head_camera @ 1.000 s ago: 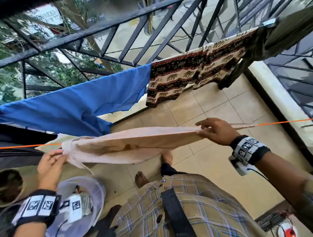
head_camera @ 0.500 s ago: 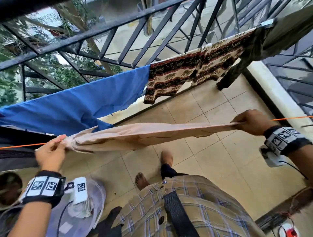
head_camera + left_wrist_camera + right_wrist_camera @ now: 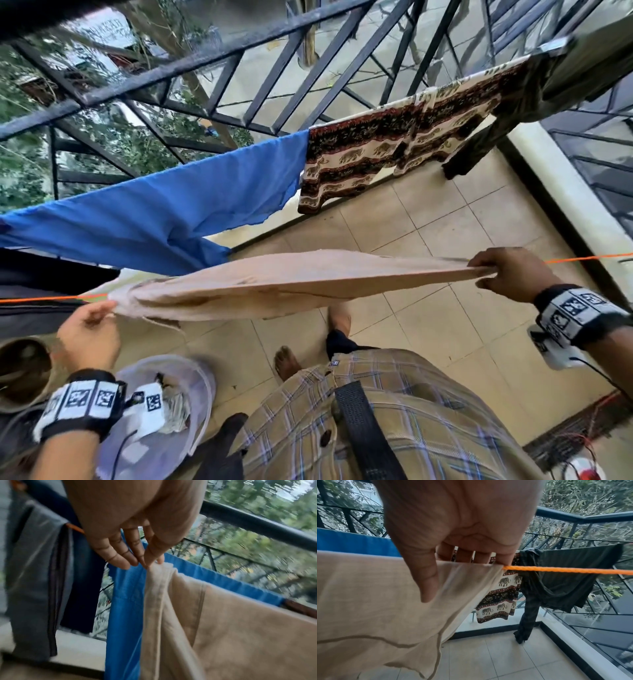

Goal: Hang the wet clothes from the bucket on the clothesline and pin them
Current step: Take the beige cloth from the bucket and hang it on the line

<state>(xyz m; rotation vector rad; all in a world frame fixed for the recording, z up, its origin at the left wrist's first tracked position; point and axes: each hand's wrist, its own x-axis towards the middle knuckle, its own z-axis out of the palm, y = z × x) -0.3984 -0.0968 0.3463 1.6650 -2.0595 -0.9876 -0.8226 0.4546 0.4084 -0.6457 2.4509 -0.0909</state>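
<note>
The right hand [image 3: 507, 274] has pulled the beige cloth [image 3: 291, 284] further along the orange clothesline [image 3: 565, 570]; both hands' fingers [image 3: 120, 555] pinch its ends, the blue cloth [image 3: 154, 212] hanging behind.

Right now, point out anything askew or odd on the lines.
The beige cloth lies unevenly on the orange clothesline: its left end is bunched where the left hand pinches it; the right hand grips the other end. No pegs show.
</note>
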